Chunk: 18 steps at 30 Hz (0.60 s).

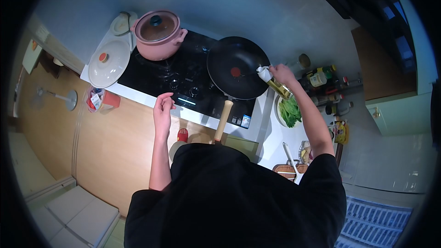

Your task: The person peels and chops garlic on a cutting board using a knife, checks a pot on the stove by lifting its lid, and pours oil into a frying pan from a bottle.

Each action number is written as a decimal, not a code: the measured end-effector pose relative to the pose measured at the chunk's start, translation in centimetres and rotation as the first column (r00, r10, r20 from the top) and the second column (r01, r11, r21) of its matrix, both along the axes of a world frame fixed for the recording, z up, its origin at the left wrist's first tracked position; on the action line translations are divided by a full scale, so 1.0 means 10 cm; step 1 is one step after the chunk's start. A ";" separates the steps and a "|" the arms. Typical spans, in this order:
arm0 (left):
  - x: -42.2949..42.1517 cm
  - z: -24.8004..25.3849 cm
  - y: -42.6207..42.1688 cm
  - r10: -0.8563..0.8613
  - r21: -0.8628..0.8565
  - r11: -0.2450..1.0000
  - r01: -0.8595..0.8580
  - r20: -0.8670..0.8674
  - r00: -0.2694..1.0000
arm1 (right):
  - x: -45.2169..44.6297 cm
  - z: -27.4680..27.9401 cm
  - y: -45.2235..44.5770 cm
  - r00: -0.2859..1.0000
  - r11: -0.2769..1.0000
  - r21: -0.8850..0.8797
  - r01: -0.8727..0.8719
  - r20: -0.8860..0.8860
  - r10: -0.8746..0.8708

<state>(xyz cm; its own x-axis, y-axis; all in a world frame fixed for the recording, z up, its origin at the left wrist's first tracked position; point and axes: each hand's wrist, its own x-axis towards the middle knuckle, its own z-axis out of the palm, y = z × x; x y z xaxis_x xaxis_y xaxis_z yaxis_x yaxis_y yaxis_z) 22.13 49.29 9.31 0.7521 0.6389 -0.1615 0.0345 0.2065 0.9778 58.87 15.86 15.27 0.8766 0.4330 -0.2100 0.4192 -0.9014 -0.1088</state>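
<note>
My right hand (283, 74) grips an oil bottle (279, 88) near its white spout. The bottle is tilted, its spout toward the right rim of the black frying pan (239, 57). A thin line seems to run from the spout toward the red dot at the pan's centre; I cannot tell for sure if it is oil. The pan stands on the right side of the black glass cooktop (195, 59), its wooden handle (223, 121) pointing toward me. Over the cooktop's front edge hovers my left hand (162, 110), empty, fingers loosely bent and apart.
A pink lidded pot (158, 46) sits on the cooktop's back left, beside a white lid (109, 64). Leafy greens (289, 111) lie on a plate at right, near several bottles (318, 79). A white-handled utensil (290, 156) rests by a wooden board (284, 169). A bin (110, 99) stands left.
</note>
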 end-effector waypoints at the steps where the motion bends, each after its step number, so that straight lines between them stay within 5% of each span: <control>1: 0.00 0.00 -0.01 -0.001 0.000 1.000 0.001 -0.003 1.000 | 0.00 -0.01 0.00 1.000 1.000 0.000 0.005 0.029 -0.005; 11: 0.02 0.03 -0.06 -0.025 -0.002 1.000 0.025 0.003 1.000 | 0.03 0.16 0.10 0.998 0.987 0.150 0.061 -0.007 -0.061; 14: 0.05 0.05 -0.07 -0.040 0.010 0.999 0.040 0.000 0.999 | 0.03 0.21 0.06 0.996 0.971 0.233 0.059 -0.084 -0.040; 18: 0.14 0.13 -0.07 -0.060 0.016 0.998 0.059 0.033 0.998 | -0.08 0.27 -0.07 0.936 0.797 0.542 0.267 -0.343 -0.081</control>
<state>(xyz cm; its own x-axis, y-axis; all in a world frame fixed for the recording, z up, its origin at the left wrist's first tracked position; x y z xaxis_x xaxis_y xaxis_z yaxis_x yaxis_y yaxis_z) 23.50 48.61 10.59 0.7938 0.5948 -0.1265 0.0138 0.1903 0.9816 58.11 15.17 18.00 0.8878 0.4003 -0.2273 0.1266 -0.6872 -0.7154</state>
